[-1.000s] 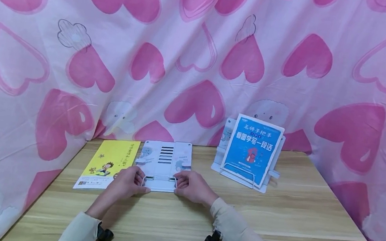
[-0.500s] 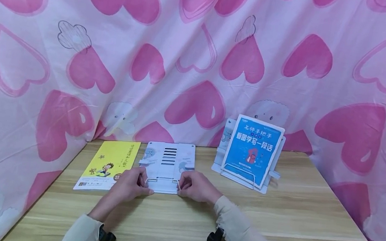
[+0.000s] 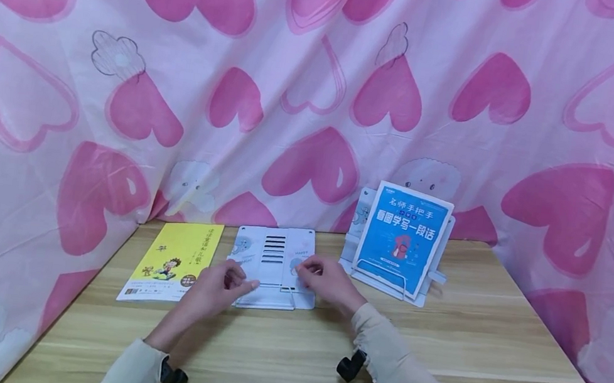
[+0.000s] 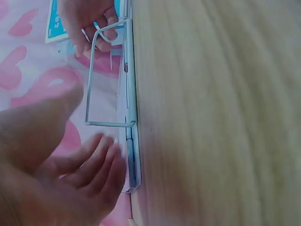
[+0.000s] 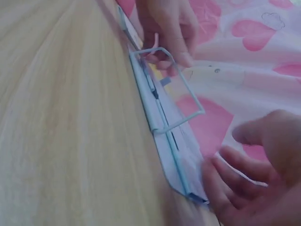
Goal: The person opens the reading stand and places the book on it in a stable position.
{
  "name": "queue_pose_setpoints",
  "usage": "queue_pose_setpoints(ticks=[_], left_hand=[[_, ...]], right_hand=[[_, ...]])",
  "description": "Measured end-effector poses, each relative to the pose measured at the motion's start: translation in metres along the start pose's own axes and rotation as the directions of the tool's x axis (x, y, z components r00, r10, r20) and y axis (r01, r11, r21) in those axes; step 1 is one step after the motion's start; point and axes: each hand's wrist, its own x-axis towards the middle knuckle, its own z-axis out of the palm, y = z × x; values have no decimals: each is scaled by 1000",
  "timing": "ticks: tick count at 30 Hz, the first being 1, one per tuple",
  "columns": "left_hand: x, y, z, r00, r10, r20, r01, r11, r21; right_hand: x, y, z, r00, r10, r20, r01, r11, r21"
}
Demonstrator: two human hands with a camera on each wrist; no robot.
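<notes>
A pale printed book stand [image 3: 270, 275] lies flat on the wooden table, slots in its middle. Its wire page holder [image 4: 109, 124] stands up from the front edge in both wrist views. At the stand's left front corner is my left hand [image 3: 219, 287], thumb and fingers apart, off the wire. My right hand [image 3: 331, 282] hovers by the right side of the stand; the right wrist view shows its thumb [image 5: 249, 132] spread from the fingers, holding nothing. The left hand partly hides the stand's lower left corner.
Left of the stand lies a yellow children's book [image 3: 174, 258]. At the right, a second stand [image 3: 347, 256] is propped up, bearing a blue-covered book [image 3: 400, 240] behind its wire. A pink heart-print cloth [image 3: 310, 160] hangs behind the table [image 3: 434, 370].
Both hands have let go of the wire holder, which they gripped at its two ends. The stand has shifted slightly right, and the right hand has moved up and right.
</notes>
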Motion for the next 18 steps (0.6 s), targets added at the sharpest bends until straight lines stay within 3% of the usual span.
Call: queue_pose_setpoints(ticks=[4,6,12,18], left_hand=[[5,-6,-5,995,2,-103,2,999,46],[6,-10,-7,994,-4,-113,12,997,71],[7,-17,-8,998,-31,-59,34,998,47],[8,-21,-8,994,-53,-93,52,999,-15]], right_hand=[[3,4,2,990,33,-138,-30,999,28],[4,5,3,985,54,-165,-49,998,37],[5,8,4,987,84,-136,-82,996,21],[4,5,6,985,118,-125,-109,991,76]])
